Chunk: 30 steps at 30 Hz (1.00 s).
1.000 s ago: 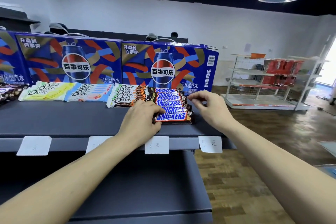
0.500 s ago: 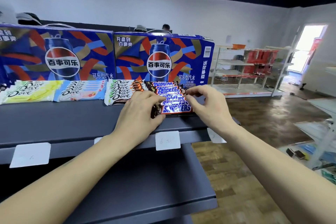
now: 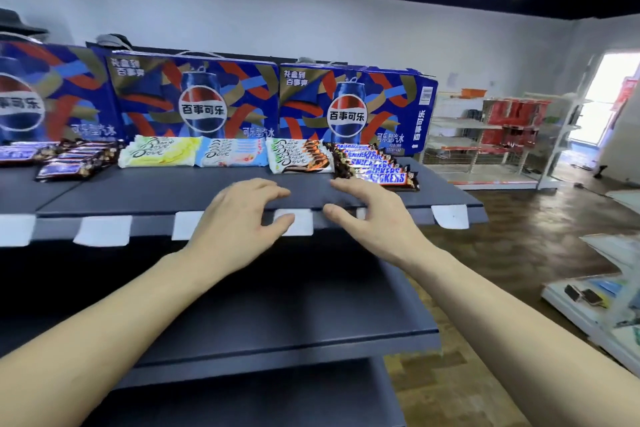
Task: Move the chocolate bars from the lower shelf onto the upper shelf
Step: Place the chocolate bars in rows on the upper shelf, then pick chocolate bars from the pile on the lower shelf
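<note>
Our hands have let go of the Snickers and come back to the shelf edge.

Our left hand (image 3: 239, 218) and right hand (image 3: 369, 215) now hover with fingers loosely spread, holding nothing, where half a second ago both pinched the front bar. The Snickers bars (image 3: 375, 168) lie in an overlapping row on the upper shelf (image 3: 207, 192), just beside the Dove bars (image 3: 299, 156) and in front of the Pepsi cartons (image 3: 346, 107). The lower shelf (image 3: 294, 315) sits below our wrists.
</note>
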Tool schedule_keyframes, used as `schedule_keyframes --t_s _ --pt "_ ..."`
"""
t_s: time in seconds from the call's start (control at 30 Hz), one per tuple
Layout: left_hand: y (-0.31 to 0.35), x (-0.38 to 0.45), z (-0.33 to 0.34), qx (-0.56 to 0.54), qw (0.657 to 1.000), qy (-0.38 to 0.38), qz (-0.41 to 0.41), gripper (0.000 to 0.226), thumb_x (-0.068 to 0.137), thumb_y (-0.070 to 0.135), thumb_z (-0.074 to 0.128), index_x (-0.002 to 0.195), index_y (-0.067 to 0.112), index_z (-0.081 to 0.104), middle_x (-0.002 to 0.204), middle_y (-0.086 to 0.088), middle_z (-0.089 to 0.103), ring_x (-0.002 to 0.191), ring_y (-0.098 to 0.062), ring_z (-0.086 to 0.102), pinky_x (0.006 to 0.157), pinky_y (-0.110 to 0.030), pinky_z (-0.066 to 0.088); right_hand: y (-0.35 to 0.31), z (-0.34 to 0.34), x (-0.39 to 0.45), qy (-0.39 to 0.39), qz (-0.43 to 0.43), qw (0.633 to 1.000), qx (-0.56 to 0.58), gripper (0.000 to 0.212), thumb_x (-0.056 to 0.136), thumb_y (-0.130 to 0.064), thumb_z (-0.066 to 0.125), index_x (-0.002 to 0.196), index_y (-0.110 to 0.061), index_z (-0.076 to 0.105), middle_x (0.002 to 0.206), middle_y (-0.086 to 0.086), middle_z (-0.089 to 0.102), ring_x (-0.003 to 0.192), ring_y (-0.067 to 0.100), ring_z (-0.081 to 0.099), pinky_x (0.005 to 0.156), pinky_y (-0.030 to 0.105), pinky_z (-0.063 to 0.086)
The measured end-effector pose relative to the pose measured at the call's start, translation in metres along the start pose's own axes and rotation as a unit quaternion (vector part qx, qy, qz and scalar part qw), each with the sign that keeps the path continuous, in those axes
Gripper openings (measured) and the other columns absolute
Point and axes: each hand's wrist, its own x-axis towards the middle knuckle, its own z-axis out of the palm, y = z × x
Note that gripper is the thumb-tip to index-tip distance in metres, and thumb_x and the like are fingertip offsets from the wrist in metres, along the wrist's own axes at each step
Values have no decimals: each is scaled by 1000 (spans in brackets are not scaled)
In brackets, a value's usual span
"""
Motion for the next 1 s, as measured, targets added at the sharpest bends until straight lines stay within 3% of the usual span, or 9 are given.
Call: schedule_keyframes --t_s 0.27,0.47,0.83,1.0 --pt "-38 -130 -60 42 997 -36 -49 43 86 47 59 124 26 63 127 9 58 121 -12 49 101 -26 36 -79 69 -68 -52 -16 996 66 46 89 -46 64 133 -33 59 135 -19 57 130 -3 45 113 24 32" --pt "-79 -211 -86 68 987 -59 -129 45 90 43 58 132 28 55 138 8 49 128 -10 41 102 -22 32 -132 134 -100 -150 -22 985 83 56 89 -51 60 142 -37 47 148 -18 44 141 1 30 117 28 26" --pt "-197 -314 -148 114 953 -47 -276 46 88 42 59 131 24 56 132 5 54 121 -16 49 101 -32 41 -244 269 -81 -264 -105 955 82 60 91 -51 58 146 -33 42 153 -11 38 144 7 27 118 27 22" --pt "-275 -343 -167 132 945 -42 -297 45 89 40 59 131 24 55 130 5 55 122 -16 48 100 -31 40 -301 357 -60 -294 -123 944 82 60 91 -52 58 146 -33 41 153 -10 38 144 6 27 118 29 23"
